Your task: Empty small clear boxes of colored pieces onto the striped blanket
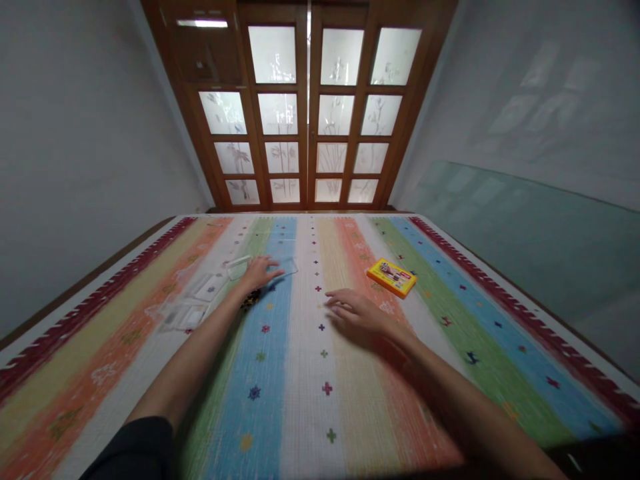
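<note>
My left hand (pixel 260 273) is at the left middle of the table, its fingers stretched out and apart. A clear plastic case or lid (pixel 289 268) lies by its fingertips; whether they touch it I cannot tell. Under the wrist shows part of a small dark and gold heap (pixel 250 301), mostly hidden by the arm. My right hand (pixel 350 309) hovers low over the cloth with its fingers loosely extended and nothing in them. Beyond it, to the right, lies a yellow box (pixel 391 277) with a printed picture on top.
Left of my left hand lie a clear rectangular tray (pixel 238 267), a clear packet (pixel 209 287) and crumpled clear plastic wrapping (pixel 187 315). A striped cloth (pixel 305 400) covers the table. Behind stand wooden glazed doors (pixel 310 113), and a glass panel (pixel 540 233) leans at the right wall.
</note>
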A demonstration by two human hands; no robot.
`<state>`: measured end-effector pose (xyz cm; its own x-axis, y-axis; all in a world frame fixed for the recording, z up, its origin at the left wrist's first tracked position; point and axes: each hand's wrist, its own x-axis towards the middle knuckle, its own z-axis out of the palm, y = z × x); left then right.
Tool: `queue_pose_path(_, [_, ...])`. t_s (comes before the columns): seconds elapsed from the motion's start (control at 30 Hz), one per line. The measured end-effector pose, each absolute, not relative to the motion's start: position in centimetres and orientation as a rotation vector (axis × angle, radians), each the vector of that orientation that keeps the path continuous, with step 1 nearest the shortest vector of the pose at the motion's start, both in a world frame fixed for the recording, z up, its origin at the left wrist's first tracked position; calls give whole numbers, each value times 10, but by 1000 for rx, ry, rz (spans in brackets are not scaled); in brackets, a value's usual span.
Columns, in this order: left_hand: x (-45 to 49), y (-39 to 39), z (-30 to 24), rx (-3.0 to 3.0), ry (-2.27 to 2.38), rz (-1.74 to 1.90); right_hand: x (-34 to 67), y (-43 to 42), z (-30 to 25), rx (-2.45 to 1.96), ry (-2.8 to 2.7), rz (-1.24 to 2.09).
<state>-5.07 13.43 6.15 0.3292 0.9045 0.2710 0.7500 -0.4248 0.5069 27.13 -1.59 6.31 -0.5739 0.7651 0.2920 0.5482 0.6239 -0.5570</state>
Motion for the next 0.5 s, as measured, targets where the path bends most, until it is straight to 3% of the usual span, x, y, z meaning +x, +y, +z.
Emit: queue_pose_path(0.5, [-47, 120, 57, 2485, 1858, 741, 417, 35, 28, -1672, -2106, -255])
